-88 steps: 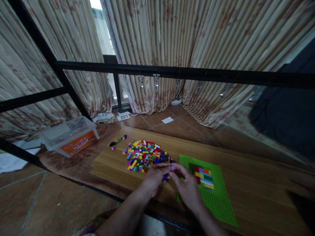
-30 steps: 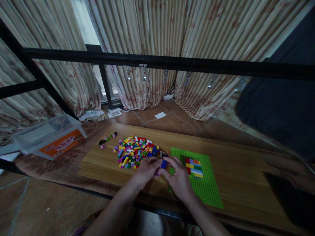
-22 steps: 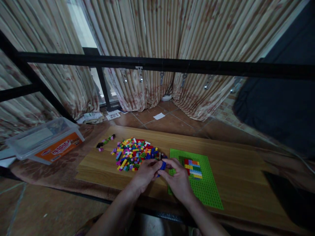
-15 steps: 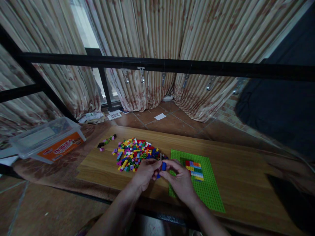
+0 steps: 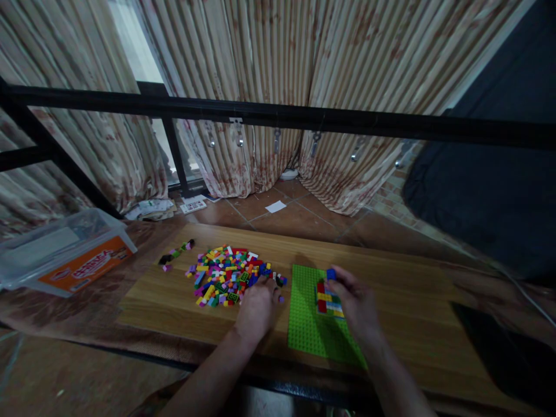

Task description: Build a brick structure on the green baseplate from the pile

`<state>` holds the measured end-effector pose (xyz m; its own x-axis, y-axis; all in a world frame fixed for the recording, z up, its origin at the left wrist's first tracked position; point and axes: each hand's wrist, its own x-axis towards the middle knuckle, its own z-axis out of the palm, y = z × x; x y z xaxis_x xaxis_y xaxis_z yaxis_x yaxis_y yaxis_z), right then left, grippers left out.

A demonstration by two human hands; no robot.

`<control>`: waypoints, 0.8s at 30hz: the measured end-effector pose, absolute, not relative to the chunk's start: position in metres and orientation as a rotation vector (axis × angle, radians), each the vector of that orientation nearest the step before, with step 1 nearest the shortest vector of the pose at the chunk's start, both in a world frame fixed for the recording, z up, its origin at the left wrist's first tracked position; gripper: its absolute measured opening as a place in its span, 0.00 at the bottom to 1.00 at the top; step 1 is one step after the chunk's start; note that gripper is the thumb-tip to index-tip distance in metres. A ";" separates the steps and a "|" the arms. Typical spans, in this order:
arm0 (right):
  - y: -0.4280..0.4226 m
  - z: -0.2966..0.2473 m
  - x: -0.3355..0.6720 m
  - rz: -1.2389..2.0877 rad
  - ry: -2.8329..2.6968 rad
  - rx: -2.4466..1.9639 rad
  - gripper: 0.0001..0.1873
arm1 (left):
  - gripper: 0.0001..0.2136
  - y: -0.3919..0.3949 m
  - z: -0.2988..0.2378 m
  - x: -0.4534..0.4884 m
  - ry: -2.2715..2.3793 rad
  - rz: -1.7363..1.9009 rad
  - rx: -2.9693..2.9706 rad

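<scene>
My right hand (image 5: 354,301) is shut on a small blue plastic brick (image 5: 331,274), holding it just above the far edge of the built patch of bricks. That patch (image 5: 328,301) has red, yellow, blue and green rows and sits on a green studded baseplate (image 5: 315,318). My left hand (image 5: 257,308) rests at the near right edge of a heap of many-coloured loose bricks (image 5: 226,278), its fingertips by the stray bricks there. I cannot see whether it holds anything.
The heap and baseplate lie on a wooden board (image 5: 152,307). A short line of loose bricks (image 5: 176,253) lies left of the heap. A clear plastic box (image 5: 65,255) with an orange label stands left of the board. A black metal rail (image 5: 278,110) crosses in front of curtains.
My hands have come apart. The right hand has moved right over the baseplate with the blue brick, while the left has dropped to the heap's edge.
</scene>
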<state>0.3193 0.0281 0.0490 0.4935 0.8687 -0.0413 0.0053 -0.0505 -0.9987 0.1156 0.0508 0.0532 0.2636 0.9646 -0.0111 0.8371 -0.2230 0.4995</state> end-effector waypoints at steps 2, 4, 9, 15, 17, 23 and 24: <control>0.028 0.048 0.330 0.884 -0.719 -1.435 0.24 | 0.09 0.054 0.050 0.117 1.642 0.345 2.213; 0.026 0.047 0.337 0.918 -0.672 -1.374 0.23 | 0.10 0.057 0.046 0.118 1.653 0.314 2.262; 0.023 0.048 0.348 0.968 -0.636 -1.251 0.21 | 0.09 0.058 0.045 0.119 1.727 0.319 2.264; 0.022 0.042 0.360 0.980 -0.724 -1.285 0.21 | 0.11 0.055 0.057 0.120 1.737 0.371 2.237; 0.023 0.038 0.361 0.906 -0.821 -1.380 0.23 | 0.11 0.053 0.058 0.123 1.672 0.502 2.213; 0.018 0.034 0.357 0.454 -1.305 -1.628 0.22 | 0.12 0.046 0.049 0.146 1.318 0.749 1.952; 0.017 0.035 0.356 0.437 -1.363 -1.634 0.22 | 0.14 0.045 0.047 0.150 1.285 0.752 1.880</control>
